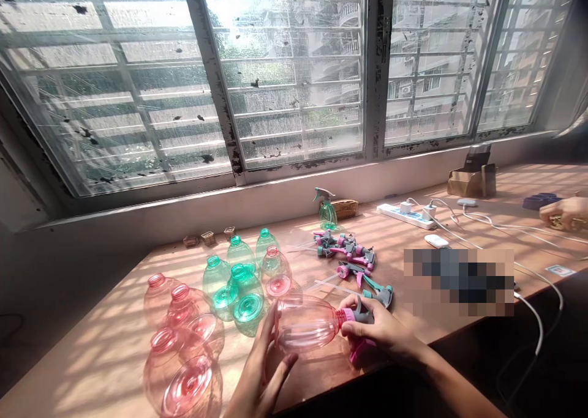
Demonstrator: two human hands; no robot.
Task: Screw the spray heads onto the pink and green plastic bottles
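Note:
A clear pink spray bottle (pixel 305 325) lies on its side in the air just above the table's front edge, its neck pointing right. My left hand (pixel 265 360) grips it around the base end, with the thumb below. My right hand (pixel 383 327) is closed on the trigger sprayer (pixel 353 315), whose pink collar sits at the bottle's neck; how far it is threaded I cannot tell. Close behind lie loose grey, pink and teal trigger sprayers (pixel 351 271) with thin tubes. Left of my hands stand open pink bottles (pixel 181 375) and open green bottles (pixel 247 298).
A green bottle with a sprayer (pixel 327 215) stands near the wall beside a brown box (pixel 345 209). A power strip (pixel 404 216), cables and a white case (pixel 436 241) are on the right. Another person's hand (pixel 567 213) is at the far right. A blurred patch covers something.

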